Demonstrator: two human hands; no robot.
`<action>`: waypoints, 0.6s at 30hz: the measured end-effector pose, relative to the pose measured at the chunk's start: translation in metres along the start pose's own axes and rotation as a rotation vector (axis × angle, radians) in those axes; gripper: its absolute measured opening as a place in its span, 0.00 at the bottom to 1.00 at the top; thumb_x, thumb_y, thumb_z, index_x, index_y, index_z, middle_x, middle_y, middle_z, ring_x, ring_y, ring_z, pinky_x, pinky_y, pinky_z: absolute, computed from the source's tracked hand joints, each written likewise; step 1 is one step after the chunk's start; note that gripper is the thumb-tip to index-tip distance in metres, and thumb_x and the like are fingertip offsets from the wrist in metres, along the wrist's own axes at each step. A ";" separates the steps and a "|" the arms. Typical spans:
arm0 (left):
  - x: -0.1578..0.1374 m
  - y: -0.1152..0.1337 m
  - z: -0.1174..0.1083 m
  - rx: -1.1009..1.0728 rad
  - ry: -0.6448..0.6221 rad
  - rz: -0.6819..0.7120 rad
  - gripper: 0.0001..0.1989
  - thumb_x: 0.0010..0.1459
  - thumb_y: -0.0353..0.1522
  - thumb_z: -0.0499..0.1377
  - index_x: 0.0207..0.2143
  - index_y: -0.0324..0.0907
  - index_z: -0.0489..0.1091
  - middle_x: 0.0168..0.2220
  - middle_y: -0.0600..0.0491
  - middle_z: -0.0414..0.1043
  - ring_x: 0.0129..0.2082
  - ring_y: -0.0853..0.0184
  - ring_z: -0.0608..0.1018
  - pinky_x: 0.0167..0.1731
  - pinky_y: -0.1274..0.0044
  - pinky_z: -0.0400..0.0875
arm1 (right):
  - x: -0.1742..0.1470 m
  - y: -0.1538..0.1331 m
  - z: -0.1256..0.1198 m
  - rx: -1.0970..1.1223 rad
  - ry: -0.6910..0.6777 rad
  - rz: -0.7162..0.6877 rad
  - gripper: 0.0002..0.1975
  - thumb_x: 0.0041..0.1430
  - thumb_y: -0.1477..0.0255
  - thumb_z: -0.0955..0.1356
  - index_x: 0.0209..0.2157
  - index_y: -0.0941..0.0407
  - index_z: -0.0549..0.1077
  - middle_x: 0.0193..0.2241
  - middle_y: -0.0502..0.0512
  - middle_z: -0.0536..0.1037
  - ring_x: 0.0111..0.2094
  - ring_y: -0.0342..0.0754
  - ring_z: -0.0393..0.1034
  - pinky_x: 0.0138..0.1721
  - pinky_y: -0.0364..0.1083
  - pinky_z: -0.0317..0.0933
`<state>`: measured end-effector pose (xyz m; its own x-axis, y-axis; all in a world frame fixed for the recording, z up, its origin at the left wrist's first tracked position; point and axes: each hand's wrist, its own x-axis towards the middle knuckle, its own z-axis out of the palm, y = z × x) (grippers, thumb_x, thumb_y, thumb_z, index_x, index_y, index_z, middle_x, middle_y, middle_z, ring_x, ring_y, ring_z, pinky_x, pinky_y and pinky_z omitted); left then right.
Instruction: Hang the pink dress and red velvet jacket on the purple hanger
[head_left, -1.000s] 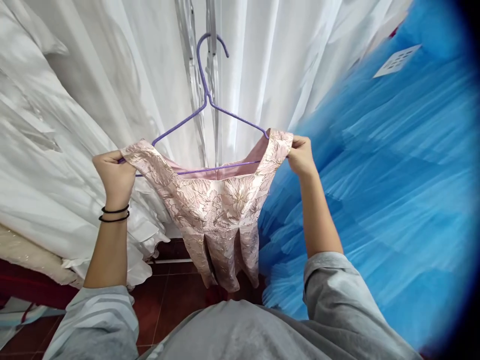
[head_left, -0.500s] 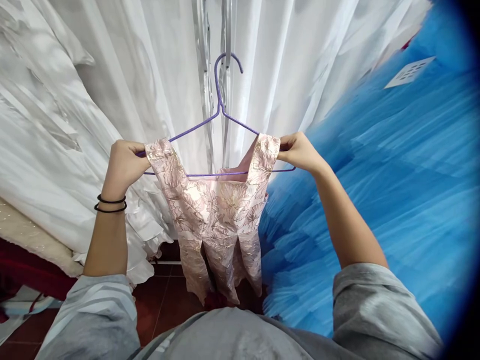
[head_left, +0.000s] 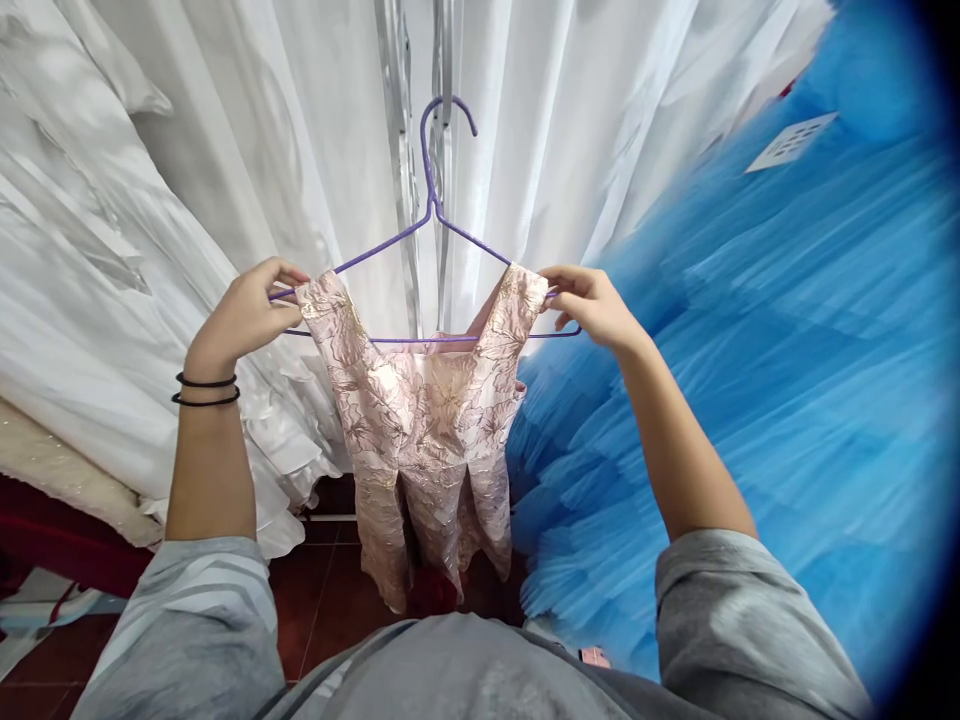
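A pink dress with a gold floral pattern hangs by its wide straps on a purple hanger, whose hook points up. My left hand is at the hanger's left end, with thumb and fingers around the sloping bar beside the strap. At the other end, my right hand grips the bar, its fingers touching the edge of the right strap. The dress falls in front of me, its skirt in folds above the floor.
White gowns fill the left side, and white drapes hang behind around metal rails. A large blue tulle dress with a white tag spreads over the right. Dark red tiles lie below.
The hanger and dress have shifted slightly left and up in view. My fingers have loosened from the straps and spread somewhat around the hanger's ends.
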<state>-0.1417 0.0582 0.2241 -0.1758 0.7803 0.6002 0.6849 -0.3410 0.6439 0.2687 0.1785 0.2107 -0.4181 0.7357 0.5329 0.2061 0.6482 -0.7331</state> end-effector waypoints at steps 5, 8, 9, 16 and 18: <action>-0.004 -0.001 0.017 -0.169 0.075 0.034 0.16 0.51 0.43 0.63 0.32 0.37 0.76 0.29 0.51 0.74 0.32 0.66 0.74 0.35 0.74 0.69 | 0.000 0.011 0.009 0.098 0.190 -0.009 0.23 0.46 0.52 0.76 0.32 0.59 0.78 0.21 0.51 0.72 0.23 0.40 0.66 0.18 0.37 0.58; -0.001 -0.007 0.035 -0.094 0.294 0.055 0.13 0.50 0.41 0.65 0.29 0.40 0.76 0.28 0.52 0.75 0.32 0.66 0.75 0.36 0.75 0.69 | -0.004 0.017 0.017 0.066 0.324 -0.053 0.24 0.48 0.49 0.75 0.30 0.58 0.79 0.21 0.50 0.73 0.23 0.40 0.66 0.19 0.38 0.60; -0.001 -0.009 0.039 -0.072 0.342 0.054 0.13 0.51 0.41 0.65 0.30 0.40 0.76 0.29 0.51 0.76 0.33 0.65 0.76 0.38 0.75 0.70 | -0.006 0.017 0.020 0.030 0.354 -0.072 0.23 0.49 0.50 0.75 0.30 0.58 0.79 0.22 0.50 0.74 0.23 0.40 0.67 0.21 0.38 0.61; -0.081 -0.021 0.095 0.313 0.400 0.082 0.39 0.63 0.41 0.59 0.71 0.39 0.50 0.74 0.38 0.39 0.73 0.43 0.44 0.68 0.49 0.36 | -0.027 0.009 0.031 -0.310 0.478 -0.212 0.16 0.62 0.61 0.68 0.46 0.54 0.80 0.38 0.55 0.81 0.35 0.45 0.74 0.33 0.42 0.68; -0.145 -0.032 0.138 0.251 0.284 -0.022 0.35 0.63 0.38 0.58 0.69 0.38 0.55 0.71 0.34 0.44 0.73 0.42 0.44 0.67 0.48 0.45 | -0.030 0.009 0.031 -0.372 0.484 -0.240 0.18 0.64 0.62 0.66 0.51 0.52 0.78 0.44 0.57 0.80 0.37 0.45 0.74 0.35 0.43 0.69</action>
<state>-0.0402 0.0282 0.0508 -0.3571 0.5978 0.7177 0.8245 -0.1594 0.5429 0.2562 0.1563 0.1749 -0.0634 0.5108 0.8573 0.4854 0.7664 -0.4208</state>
